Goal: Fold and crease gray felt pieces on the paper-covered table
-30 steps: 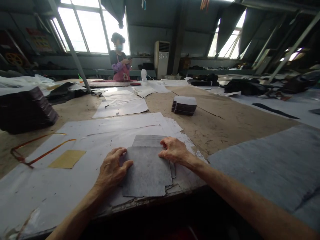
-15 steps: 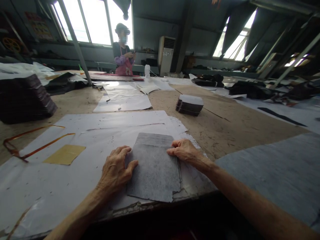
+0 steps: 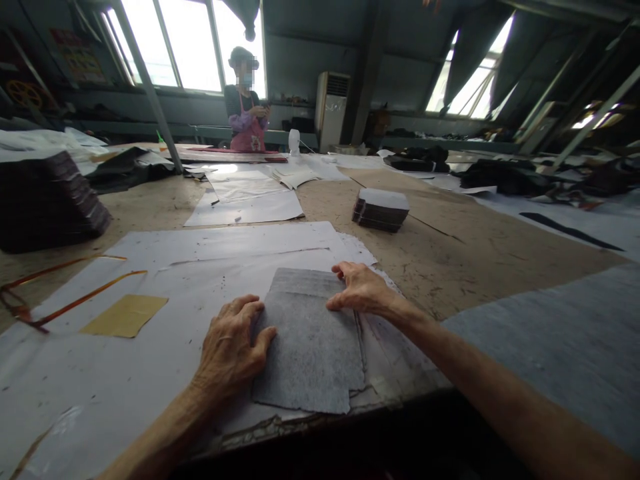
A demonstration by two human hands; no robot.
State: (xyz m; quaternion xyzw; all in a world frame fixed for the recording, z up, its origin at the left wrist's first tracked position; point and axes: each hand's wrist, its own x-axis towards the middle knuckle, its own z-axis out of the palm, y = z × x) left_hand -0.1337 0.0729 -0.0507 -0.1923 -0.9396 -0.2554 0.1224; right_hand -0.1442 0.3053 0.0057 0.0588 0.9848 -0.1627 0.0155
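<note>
In front of me, near the table's front edge, lies a small stack of grey felt-like fabric pieces (image 3: 310, 353). A notch shows at its lower right corner, and a fold or ridge line crosses it near the top. My left hand (image 3: 233, 343) rests along the stack's left edge, thumb out over the top piece and fingers stretched. At the upper right edge is my right hand (image 3: 363, 290), its thumb on the top piece and its index finger apart, reaching toward the far corner. Both hands are open. Underneath is a white paper sheet (image 3: 165, 387).
Eyeglasses (image 3: 37, 320) and a tan square (image 3: 125, 315) lie at left. A tall dark stack (image 3: 50, 200) stands behind them. A smaller bundle (image 3: 380, 210) sits ahead. Grey cloth (image 3: 550, 340) covers the right. A person (image 3: 247, 110) stands across the table.
My right hand has slid up along the stack's right edge toward the far corner, its index finger and thumb spreading apart. My left hand stays at the left edge. The view has shifted slightly.
</note>
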